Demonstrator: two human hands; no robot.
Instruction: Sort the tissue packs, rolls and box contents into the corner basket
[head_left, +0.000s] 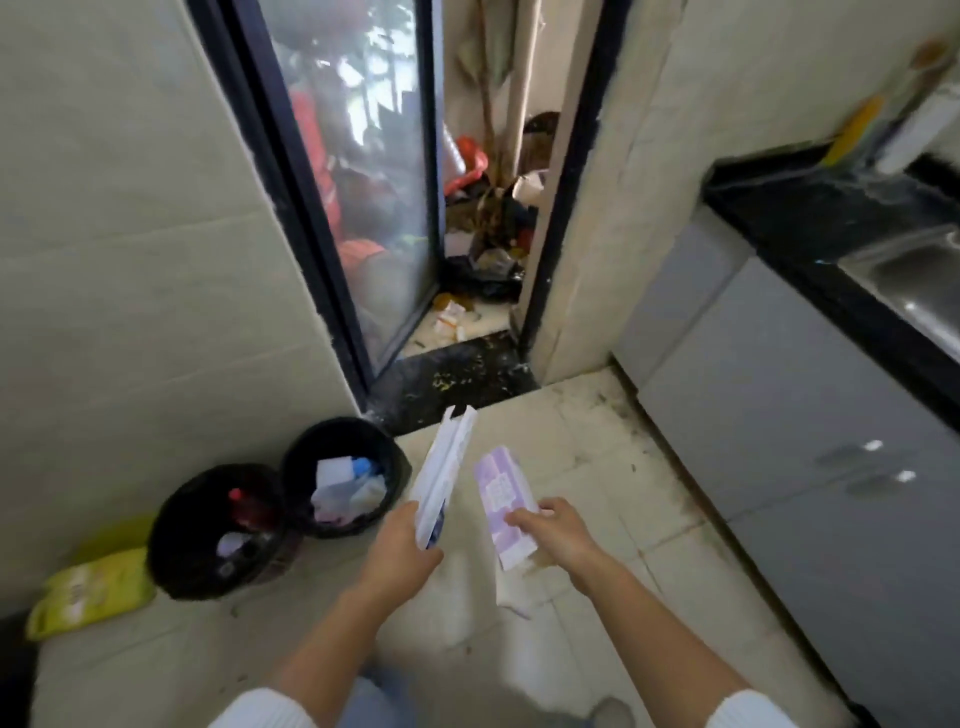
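My left hand (402, 540) grips the lower end of a long white pack (444, 470) that points up and away over the floor. My right hand (545, 525) holds a flat purple and white tissue pack (503, 501) by its right edge. Below that pack hangs a crumpled pale wrapper (511, 582). To the left, against the wall, stand two round black baskets. The nearer-to-door basket (296, 470) holds white and blue packs. The other basket (166, 535) holds a red-capped item and small bits. Both hands are right of the baskets.
A yellow-green bag (85, 587) lies on the floor left of the baskets. A glass door and an open doorway with clutter (488, 244) are ahead. Grey cabinets (810, 467) with a black counter and steel sink (914, 280) run along the right.
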